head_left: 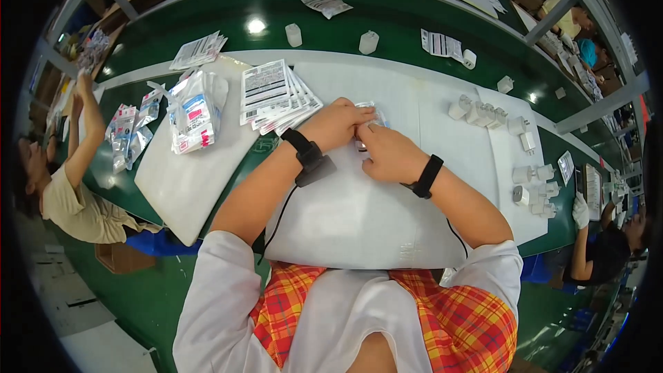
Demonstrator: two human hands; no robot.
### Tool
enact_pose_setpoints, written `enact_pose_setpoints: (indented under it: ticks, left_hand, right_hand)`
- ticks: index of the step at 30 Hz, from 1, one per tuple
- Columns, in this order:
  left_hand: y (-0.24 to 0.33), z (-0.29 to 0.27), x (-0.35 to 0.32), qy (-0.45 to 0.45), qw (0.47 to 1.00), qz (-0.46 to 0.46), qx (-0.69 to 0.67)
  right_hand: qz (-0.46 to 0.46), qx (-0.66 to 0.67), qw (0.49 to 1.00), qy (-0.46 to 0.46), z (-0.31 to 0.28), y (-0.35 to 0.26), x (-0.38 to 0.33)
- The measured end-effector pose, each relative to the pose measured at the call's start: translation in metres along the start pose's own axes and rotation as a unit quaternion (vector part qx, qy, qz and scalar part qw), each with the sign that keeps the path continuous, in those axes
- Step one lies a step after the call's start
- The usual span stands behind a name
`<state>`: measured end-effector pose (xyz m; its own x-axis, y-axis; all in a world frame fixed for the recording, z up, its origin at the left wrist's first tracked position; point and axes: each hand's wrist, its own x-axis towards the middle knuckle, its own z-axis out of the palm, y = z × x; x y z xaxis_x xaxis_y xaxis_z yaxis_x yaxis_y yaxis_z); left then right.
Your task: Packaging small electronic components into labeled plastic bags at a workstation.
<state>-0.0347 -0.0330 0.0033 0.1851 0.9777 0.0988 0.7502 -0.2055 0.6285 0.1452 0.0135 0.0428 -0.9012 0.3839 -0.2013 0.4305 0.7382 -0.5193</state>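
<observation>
The left hand (336, 124) and the right hand (387, 153) are brought together over a white mat (359, 221) on the table (207, 14), fingers curled in and closed on a small clear plastic pouch (367, 116) that is pinched between them. Most of the pouch is covered by the fingers; only a glossy edge is seen above the knuckles, and what is inside it cannot be made out. A black band is worn on each wrist, with a cable running back from the left one.

Just beyond the left hand, a fanned stack of printed cards (275, 97) is laid on the mat. Further to the left of it, a bunch of filled clear bags (195, 112) with white, pink and blue contents is piled on a second white mat (186, 179), and a few more filled bags (131, 131) are scattered past that.

To the right of the right hand, a row of small white plug adapters (478, 112) is set out, with another cluster of white adapters (535, 183) nearer the mat's right edge. Well beyond the hands, two single white adapters (368, 42) and loose sheets are seen on the green surface.

At the left rim a seated person (69, 193) is partly cut off; at the right rim a gloved hand (580, 211) of another person is seen, the rest being blurred by the lens edge.
</observation>
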Motion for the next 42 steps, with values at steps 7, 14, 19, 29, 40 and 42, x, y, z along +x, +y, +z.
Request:
enact_pose_setpoints:
  ticks: [7, 14, 19, 29, 40, 42]
  left_hand:
    - [-0.001, 0.006, -0.017, 0.037, 0.98, 0.106, 0.162]
    - [0.026, 0.004, -0.023, 0.02, 0.985, 0.053, 0.166]
    - [0.045, 0.018, 0.015, -0.054, 0.979, -0.018, 0.196]
    - [0.031, 0.038, 0.0, 0.118, 0.989, 0.051, -0.068]
    - [0.023, 0.034, 0.002, 0.017, 0.985, 0.062, 0.16]
    - [0.021, 0.036, 0.004, 0.022, 0.984, 0.067, 0.162]
  right_hand:
    - [-0.145, -0.06, 0.983, -0.093, -0.014, 0.012, -0.059]
    - [-0.095, 0.025, 0.979, -0.178, -0.082, 0.0, -0.048]
    - [-0.158, 0.087, 0.983, 0.022, -0.11, -0.019, 0.171]
    - [0.059, 0.492, 0.838, 0.227, -0.059, -0.019, 0.311]
    - [0.064, 0.309, 0.925, 0.211, -0.05, 0.029, -0.028]
    - [0.02, 0.167, 0.964, 0.207, -0.022, 0.03, -0.055]
